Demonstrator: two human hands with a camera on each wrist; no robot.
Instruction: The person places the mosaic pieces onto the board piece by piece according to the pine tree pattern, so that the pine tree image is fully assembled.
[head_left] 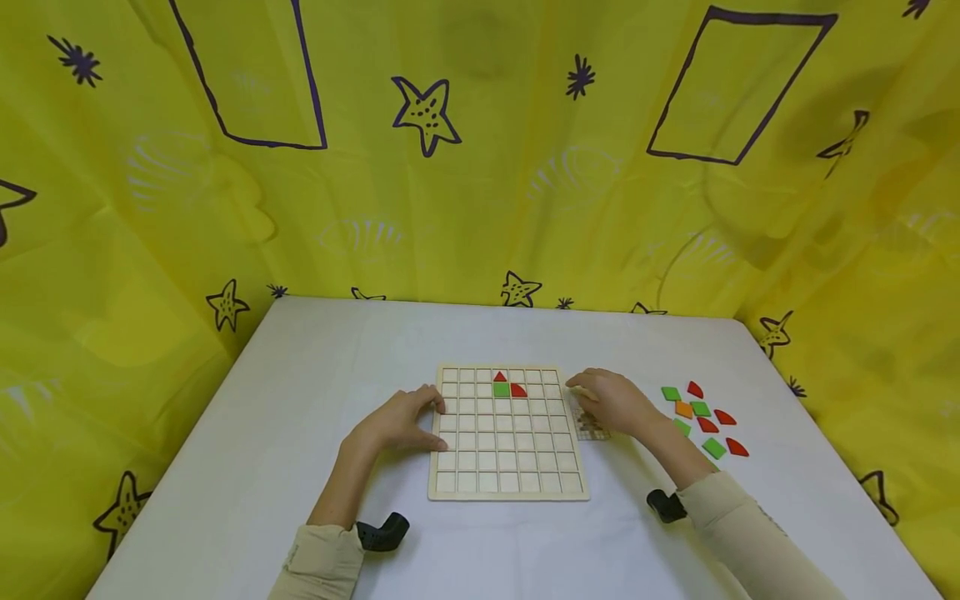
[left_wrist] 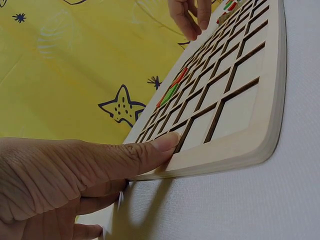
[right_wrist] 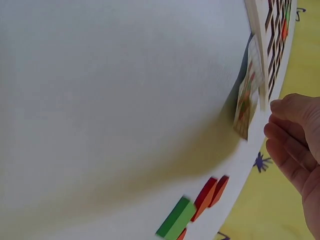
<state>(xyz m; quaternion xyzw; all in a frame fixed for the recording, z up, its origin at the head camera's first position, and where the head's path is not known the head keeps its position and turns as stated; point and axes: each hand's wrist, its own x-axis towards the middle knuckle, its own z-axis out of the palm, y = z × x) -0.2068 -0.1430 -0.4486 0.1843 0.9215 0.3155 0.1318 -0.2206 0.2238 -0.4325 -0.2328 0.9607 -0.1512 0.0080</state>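
At lower center, the gridded board (head_left: pixel 487 462) looks light and rigid, best taken by its rim (head_left: pixel 510 497), where the left hand (head_left: pixel 397 421) presses, grip relaxed, while the right hand (head_left: pixel 618 404) hangs loose, apparently empty.

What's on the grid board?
On the grid board: a red triangle, green square and red quarter-circle. The left hand hides bits of its left edge.

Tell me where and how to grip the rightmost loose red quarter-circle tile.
Probably pinch the near and far edges of the red quarter-circle tile, coming from its right: it lies flat, bare table is on that side, and a green square tile sits close on its left.
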